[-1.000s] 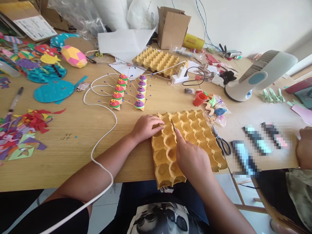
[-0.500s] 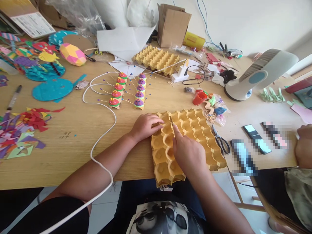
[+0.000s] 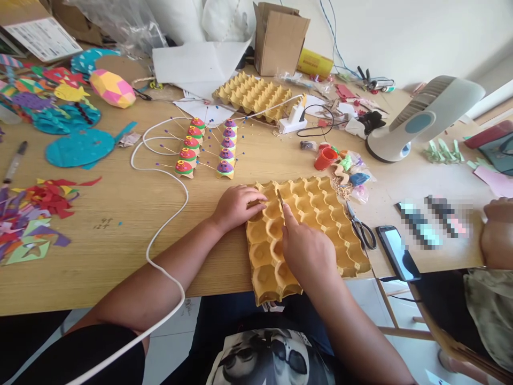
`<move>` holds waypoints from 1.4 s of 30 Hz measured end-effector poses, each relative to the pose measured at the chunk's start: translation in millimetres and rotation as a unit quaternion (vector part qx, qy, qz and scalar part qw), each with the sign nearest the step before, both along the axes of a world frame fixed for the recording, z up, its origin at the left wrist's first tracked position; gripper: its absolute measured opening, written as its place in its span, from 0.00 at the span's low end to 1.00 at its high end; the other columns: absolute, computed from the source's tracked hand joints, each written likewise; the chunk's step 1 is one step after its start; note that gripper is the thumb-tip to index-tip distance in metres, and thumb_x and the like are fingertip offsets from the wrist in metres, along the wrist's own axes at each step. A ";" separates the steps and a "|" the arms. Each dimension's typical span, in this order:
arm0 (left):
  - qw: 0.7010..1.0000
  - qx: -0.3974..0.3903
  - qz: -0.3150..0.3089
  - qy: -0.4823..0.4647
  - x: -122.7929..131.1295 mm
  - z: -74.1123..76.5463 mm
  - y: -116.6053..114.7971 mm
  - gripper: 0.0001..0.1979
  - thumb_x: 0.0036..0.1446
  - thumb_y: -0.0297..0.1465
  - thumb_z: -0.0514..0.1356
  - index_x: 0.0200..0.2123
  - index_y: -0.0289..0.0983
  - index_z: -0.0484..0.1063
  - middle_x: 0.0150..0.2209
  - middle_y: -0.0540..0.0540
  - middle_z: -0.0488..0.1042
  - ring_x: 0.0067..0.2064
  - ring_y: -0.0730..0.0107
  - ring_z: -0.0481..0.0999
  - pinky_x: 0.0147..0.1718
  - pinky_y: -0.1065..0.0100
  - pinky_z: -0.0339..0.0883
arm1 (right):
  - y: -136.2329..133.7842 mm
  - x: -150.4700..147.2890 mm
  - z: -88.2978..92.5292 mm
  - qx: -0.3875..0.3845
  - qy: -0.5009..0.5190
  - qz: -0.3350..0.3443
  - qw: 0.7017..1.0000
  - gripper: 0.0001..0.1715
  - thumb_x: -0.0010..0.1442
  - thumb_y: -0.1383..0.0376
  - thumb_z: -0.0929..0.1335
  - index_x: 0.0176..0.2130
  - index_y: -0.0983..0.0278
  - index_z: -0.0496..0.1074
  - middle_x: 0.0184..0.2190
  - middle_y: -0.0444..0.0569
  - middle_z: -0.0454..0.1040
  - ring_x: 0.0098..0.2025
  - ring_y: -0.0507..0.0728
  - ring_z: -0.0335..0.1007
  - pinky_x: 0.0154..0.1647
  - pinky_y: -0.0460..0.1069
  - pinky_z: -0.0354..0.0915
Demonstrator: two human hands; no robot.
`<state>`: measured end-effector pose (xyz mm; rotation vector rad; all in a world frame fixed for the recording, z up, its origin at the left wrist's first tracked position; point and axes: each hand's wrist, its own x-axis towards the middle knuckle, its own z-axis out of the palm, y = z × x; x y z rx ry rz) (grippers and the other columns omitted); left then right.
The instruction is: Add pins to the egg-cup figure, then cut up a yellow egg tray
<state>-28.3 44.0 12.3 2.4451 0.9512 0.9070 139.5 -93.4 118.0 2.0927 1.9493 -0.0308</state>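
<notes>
A yellow egg tray lies in front of me, its near edge jutting past the table edge. My left hand grips the tray's far left corner, thumb and fingers closed over the cups. In my right hand is a thin knife, its handle hidden in the palm. The index finger stretches along the knife, and its blade points away from me, down against the ridge between two rows of cups. Dark-handled scissors lie beside the tray's right edge.
Two rows of painted egg-cup caterpillars stand beyond the tray. A white cable crosses my left forearm. Another egg tray, a power strip, a fan and a phone are around. Another person's hand rests at right.
The whole view has shifted slightly, with the table things appearing a little further left. Both hands keep nearly the same place on the egg tray, the knife still against the same ridge.
</notes>
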 end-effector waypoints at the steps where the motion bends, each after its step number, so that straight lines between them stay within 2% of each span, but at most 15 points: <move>1: 1.000 0.000 0.003 0.000 0.0 0.2 -0.3 0.14 0.66 0.43 0.63 0.43 0.40 0.82 0.43 0.45 0.84 0.43 0.60 0.80 0.45 0.60 0.68 | -4.8 1.3 -0.4 0.005 -0.002 0.006 1.000 0.34 0.73 0.62 0.61 0.74 0.60 0.55 0.30 0.47 0.81 0.30 0.56 0.80 0.24 0.47 0.59; 5: 1.000 -0.005 0.000 0.000 0.1 0.2 -0.2 0.14 0.66 0.43 0.62 0.43 0.41 0.82 0.43 0.45 0.84 0.43 0.60 0.80 0.46 0.60 0.68 | -20.2 5.7 -1.3 0.012 -0.012 0.016 1.000 0.34 0.74 0.61 0.61 0.74 0.60 0.56 0.29 0.46 0.80 0.27 0.55 0.78 0.23 0.47 0.59; 12: 1.000 -0.008 -0.003 0.011 -0.9 -0.1 0.8 0.15 0.66 0.44 0.61 0.45 0.41 0.82 0.45 0.45 0.84 0.45 0.59 0.80 0.47 0.60 0.68 | 2.4 1.4 -0.4 0.012 0.000 0.008 1.000 0.34 0.74 0.63 0.60 0.75 0.61 0.55 0.31 0.48 0.82 0.29 0.56 0.79 0.23 0.47 0.58; 19: 1.000 -0.007 -0.002 0.001 0.2 1.2 0.1 0.12 0.66 0.42 0.63 0.43 0.41 0.82 0.44 0.46 0.84 0.44 0.60 0.81 0.46 0.61 0.68 | -17.9 6.9 3.8 0.000 -0.016 0.018 1.000 0.35 0.73 0.63 0.61 0.75 0.60 0.52 0.30 0.48 0.81 0.27 0.54 0.78 0.24 0.46 0.58; 26: 1.000 -0.007 0.000 0.003 -0.4 0.8 0.4 0.13 0.65 0.42 0.63 0.44 0.41 0.82 0.44 0.45 0.84 0.45 0.59 0.81 0.46 0.60 0.68 | -2.2 6.2 -4.3 0.007 -0.007 0.021 1.000 0.35 0.73 0.62 0.61 0.75 0.62 0.54 0.31 0.49 0.81 0.30 0.56 0.79 0.25 0.47 0.60; 34: 1.000 -0.008 0.007 -0.006 0.6 2.5 -1.6 0.11 0.65 0.41 0.63 0.43 0.42 0.82 0.44 0.46 0.84 0.44 0.60 0.81 0.46 0.61 0.69 | -31.2 6.2 -1.8 -0.022 -0.018 0.013 0.999 0.37 0.72 0.64 0.61 0.76 0.59 0.52 0.32 0.48 0.80 0.29 0.55 0.79 0.25 0.47 0.62; 42: 1.000 -0.003 0.000 -0.011 -0.5 0.4 -0.5 0.12 0.65 0.41 0.64 0.43 0.41 0.83 0.43 0.46 0.84 0.43 0.61 0.81 0.46 0.61 0.70 | -34.5 5.0 1.1 -0.044 -0.019 0.005 0.999 0.42 0.68 0.69 0.63 0.76 0.57 0.50 0.33 0.47 0.80 0.29 0.55 0.79 0.25 0.47 0.62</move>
